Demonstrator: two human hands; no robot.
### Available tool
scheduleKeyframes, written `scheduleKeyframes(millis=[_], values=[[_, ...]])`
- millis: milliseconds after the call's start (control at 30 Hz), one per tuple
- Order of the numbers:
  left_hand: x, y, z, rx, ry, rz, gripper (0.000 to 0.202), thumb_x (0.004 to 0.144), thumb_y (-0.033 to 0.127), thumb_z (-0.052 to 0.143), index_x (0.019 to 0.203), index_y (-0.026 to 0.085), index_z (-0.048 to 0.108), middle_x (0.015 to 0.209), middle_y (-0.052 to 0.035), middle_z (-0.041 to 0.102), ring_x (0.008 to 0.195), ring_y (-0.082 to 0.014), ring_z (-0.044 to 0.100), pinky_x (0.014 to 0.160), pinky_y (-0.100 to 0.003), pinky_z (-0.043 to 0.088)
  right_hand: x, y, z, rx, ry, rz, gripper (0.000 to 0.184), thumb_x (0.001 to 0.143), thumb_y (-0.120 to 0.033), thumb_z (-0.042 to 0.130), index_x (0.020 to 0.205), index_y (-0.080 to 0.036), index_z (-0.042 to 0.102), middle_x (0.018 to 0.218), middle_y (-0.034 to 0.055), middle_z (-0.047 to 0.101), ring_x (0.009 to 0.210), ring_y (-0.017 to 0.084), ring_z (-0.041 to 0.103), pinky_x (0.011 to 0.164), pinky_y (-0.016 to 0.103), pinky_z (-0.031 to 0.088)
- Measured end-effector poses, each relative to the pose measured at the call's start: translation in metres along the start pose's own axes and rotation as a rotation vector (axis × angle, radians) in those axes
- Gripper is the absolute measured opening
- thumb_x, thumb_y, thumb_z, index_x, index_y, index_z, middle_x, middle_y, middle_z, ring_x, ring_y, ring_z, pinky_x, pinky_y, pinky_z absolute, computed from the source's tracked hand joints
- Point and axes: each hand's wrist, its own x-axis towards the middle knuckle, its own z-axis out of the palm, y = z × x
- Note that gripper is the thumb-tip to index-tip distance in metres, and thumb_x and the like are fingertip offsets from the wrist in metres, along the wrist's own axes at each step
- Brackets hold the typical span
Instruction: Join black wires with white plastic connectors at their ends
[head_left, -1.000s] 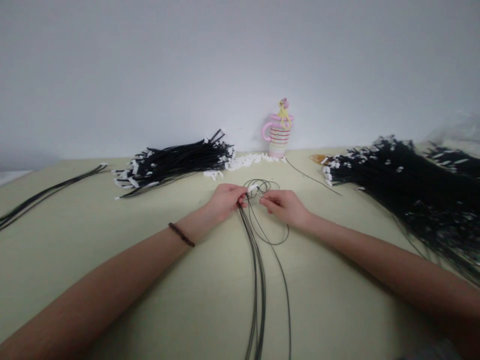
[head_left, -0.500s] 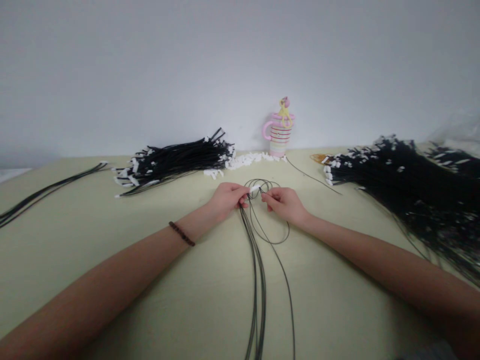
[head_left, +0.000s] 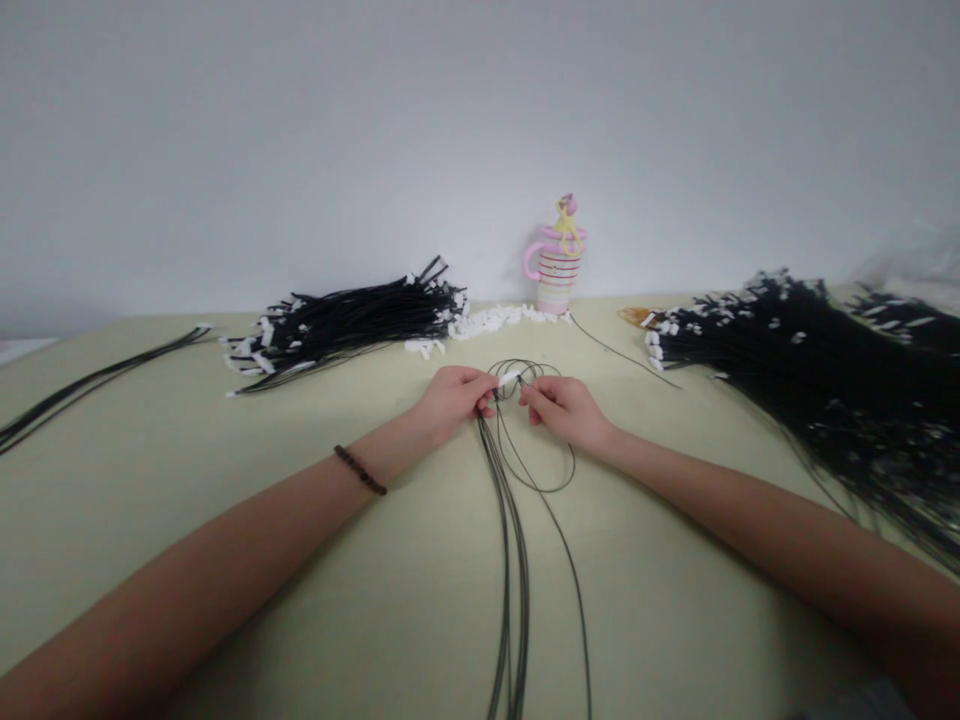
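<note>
A single dark brown bracelet [head_left: 360,470] circles the left wrist, a slim strand of what look like small, rounded beads set close together, giving it a knobbly edge. The left forearm [head_left: 247,550] is bare, as is the right forearm [head_left: 750,510]. The left hand [head_left: 454,400] and right hand [head_left: 574,412] are ungloved. Low at the right, a dim greyish patch [head_left: 874,700] may be clothing, too blurred to tell.
</note>
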Motion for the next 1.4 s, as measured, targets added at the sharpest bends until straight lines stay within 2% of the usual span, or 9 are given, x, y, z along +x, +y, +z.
scheduleKeyframes(millis=[133, 267, 433, 700, 1200, 1400], values=[[0.002, -0.003, -0.001, 0.015, 0.001, 0.027, 0.016, 0.067, 0.026, 0.058, 0.064, 0.01, 0.056, 0.046, 0.0045, 0.042, 0.041, -0.0061, 0.044, 0.046, -0.021, 0.041, -0.001, 0.0, 0.0, 0.013, 0.045, -0.013, 0.03, 0.082, -0.036, 0.043, 0.066, -0.014, 0.058, 0.052, -0.0001, 0.057, 0.044, 0.007, 0.046, 0.044, 0.018, 0.032], [0.002, -0.003, -0.001, 0.015, -0.008, 0.027, 0.016, 0.067, 0.026, 0.058, 0.062, 0.011, 0.055, 0.046, 0.0047, 0.042, 0.04, -0.0061, 0.043, 0.045, -0.021, 0.041, -0.003, 0.0, 0.003, 0.146, 0.065, 0.075, 0.023, 0.078, -0.038, 0.049, 0.075, -0.016, 0.049, 0.055, -0.0004, 0.059, 0.038, 0.007, 0.048, 0.039, 0.018, 0.035], [0.001, -0.002, 0.0, 0.046, -0.024, 0.047, 0.017, 0.069, 0.026, 0.056, 0.061, 0.011, 0.054, 0.046, 0.0043, 0.043, 0.041, -0.0065, 0.044, 0.044, -0.02, 0.039, -0.004, 0.004, 0.007, 0.212, 0.068, 0.082, 0.022, 0.076, -0.037, 0.051, 0.074, -0.016, 0.046, 0.061, 0.0017, 0.06, 0.044, 0.01, 0.054, 0.041, 0.019, 0.04], [-0.001, -0.001, 0.0, 0.096, -0.02, 0.065, 0.017, 0.069, 0.027, 0.055, 0.063, 0.011, 0.056, 0.047, 0.0043, 0.044, 0.042, -0.007, 0.046, 0.045, -0.02, 0.04, -0.007, 0.003, 0.004, 0.054, 0.073, -0.029, 0.017, 0.082, -0.033, 0.044, 0.077, -0.017, 0.047, 0.065, 0.0017, 0.061, 0.049, 0.009, 0.055, 0.047, 0.02, 0.041], [-0.003, -0.001, 0.0, 0.134, -0.025, 0.086, 0.018, 0.069, 0.029, 0.055, 0.063, 0.012, 0.056, 0.047, 0.0043, 0.045, 0.043, -0.0075, 0.047, 0.046, -0.02, 0.039, -0.01, -0.005, 0.0, -0.082, 0.053, -0.07, 0.016, 0.085, -0.03, 0.04, 0.078, -0.016, 0.046, 0.066, 0.0023, 0.062, 0.051, 0.009, 0.054, 0.051, 0.02, 0.037], [-0.004, 0.0, 0.001, 0.162, -0.045, 0.099, 0.018, 0.069, 0.029, 0.055, 0.062, 0.013, 0.055, 0.048, 0.0047, 0.044, 0.043, -0.0071, 0.046, 0.045, -0.02, 0.039, -0.01, -0.005, 0.0, -0.237, 0.096, -0.108, 0.017, 0.085, -0.029, 0.038, 0.079, -0.016, 0.048, 0.064, 0.0031, 0.059, 0.054, 0.011, 0.054, 0.052, 0.02, 0.036]])
